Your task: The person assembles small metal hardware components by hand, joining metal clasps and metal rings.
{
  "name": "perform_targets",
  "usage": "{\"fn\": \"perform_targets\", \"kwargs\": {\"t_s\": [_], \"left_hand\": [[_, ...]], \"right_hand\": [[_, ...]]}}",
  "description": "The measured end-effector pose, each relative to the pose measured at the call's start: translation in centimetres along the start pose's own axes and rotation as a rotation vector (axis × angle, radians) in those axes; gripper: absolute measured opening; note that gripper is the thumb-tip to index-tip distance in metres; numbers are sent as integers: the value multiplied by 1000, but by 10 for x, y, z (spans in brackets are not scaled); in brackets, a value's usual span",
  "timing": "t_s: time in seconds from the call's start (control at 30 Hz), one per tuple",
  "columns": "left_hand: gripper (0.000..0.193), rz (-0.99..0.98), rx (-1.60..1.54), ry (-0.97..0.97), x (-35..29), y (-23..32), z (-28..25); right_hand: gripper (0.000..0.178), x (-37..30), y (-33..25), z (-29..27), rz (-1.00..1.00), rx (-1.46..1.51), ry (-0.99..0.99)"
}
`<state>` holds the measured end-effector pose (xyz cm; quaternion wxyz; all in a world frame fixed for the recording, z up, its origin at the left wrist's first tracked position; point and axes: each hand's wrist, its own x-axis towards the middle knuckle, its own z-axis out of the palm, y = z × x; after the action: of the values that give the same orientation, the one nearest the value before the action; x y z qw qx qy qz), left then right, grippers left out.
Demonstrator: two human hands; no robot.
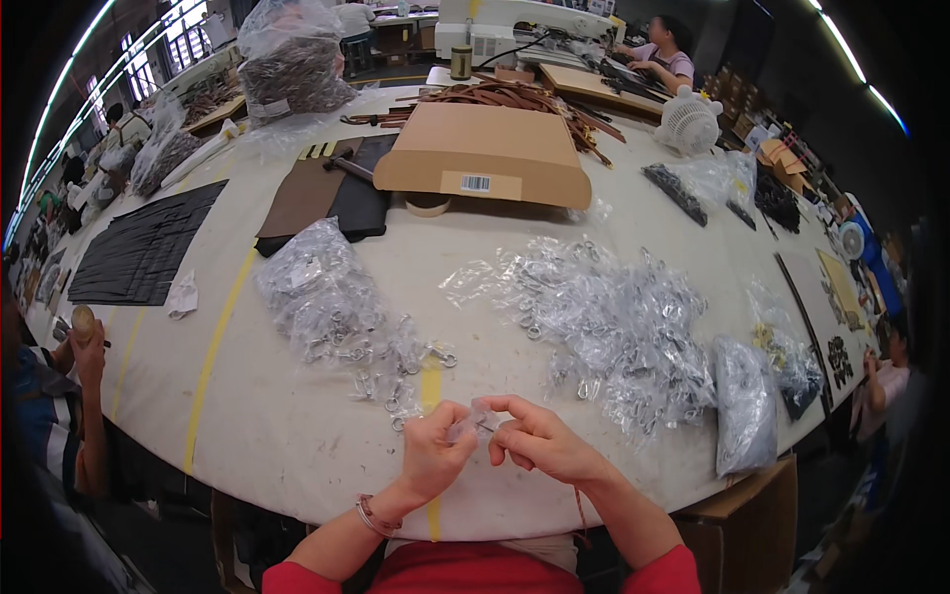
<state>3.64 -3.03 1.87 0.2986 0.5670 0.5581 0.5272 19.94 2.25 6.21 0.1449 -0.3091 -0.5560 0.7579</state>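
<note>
Near the front edge of the table, a small clear plastic bag (465,426) is stretched between my two hands. My left hand (433,453) is closed, pinching one side of it. The fingers of my right hand (542,441) are bent in at its other side, and something thin shows at their tips, too small to name. Just beyond lies a large heap of small clear bags (633,332) with metal ring-ended hardware inside. On the left is another pile of bagged hardware (322,287); a few metal pieces with rings (398,421) lie close to my left hand.
A brown cardboard box (485,144) stands mid-table, with a tape roll (427,206) under its edge. Leather straps (495,94) lie behind it. Black strips (148,243) are at far left, and a filled plastic bag (744,406) sits at right. Other people work around the table.
</note>
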Motion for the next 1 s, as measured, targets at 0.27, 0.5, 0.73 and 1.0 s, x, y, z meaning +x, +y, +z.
{"fn": "perform_targets", "kwargs": {"t_s": [0.27,0.5,0.73,1.0], "left_hand": [[9,-69,-151,-37,-5,-2,6],[9,-385,-445,-144,-1,15,8],[23,-731,-952,-137,12,2,-9],[65,-500,-660,-204,1,6,-22]], "right_hand": [[32,3,8,3,-105,-67,161],[30,6,26,8,-423,-560,428],[24,-10,11,-4,-275,-763,592],[31,0,1,4,-115,-411,349]]}}
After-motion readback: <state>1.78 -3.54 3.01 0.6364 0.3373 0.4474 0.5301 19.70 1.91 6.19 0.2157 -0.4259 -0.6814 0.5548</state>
